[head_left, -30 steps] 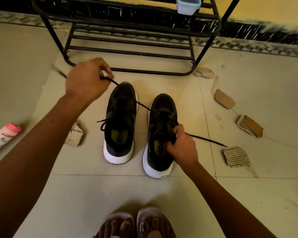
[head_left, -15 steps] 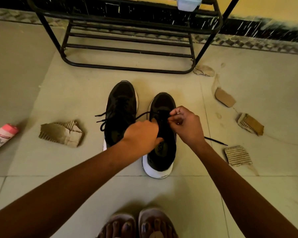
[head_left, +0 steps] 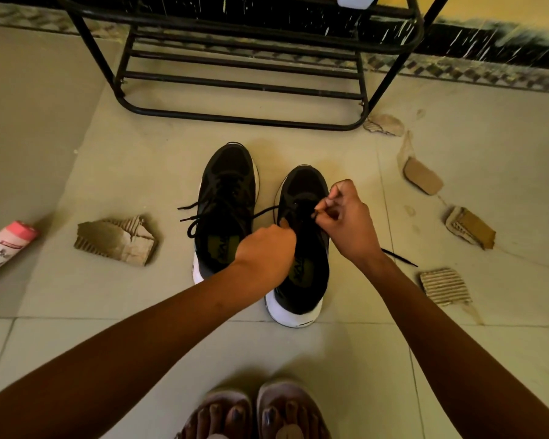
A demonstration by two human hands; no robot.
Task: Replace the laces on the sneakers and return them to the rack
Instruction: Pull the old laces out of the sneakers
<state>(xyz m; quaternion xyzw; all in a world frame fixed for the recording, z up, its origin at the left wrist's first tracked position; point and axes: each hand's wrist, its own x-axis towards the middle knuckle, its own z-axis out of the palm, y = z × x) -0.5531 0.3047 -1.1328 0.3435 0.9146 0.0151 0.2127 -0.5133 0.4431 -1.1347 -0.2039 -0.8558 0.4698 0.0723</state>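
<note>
right hand [head_left: 346, 221] pinches lace [head_left: 267, 211] tip over right sneaker [head_left: 301, 185] eyelets, likely threading | left hand [head_left: 267, 251] curled at its tongue, grip unclear

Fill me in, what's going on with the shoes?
A person is lacing the right sneaker of a black pair on the floor. The right hand pinches the tip of the black lace by the eyelets, and the left hand grips the lace over the shoe's opening. The left sneaker looks laced, with its ends lying loose. Neither shoe is on the rack yet.
</note>
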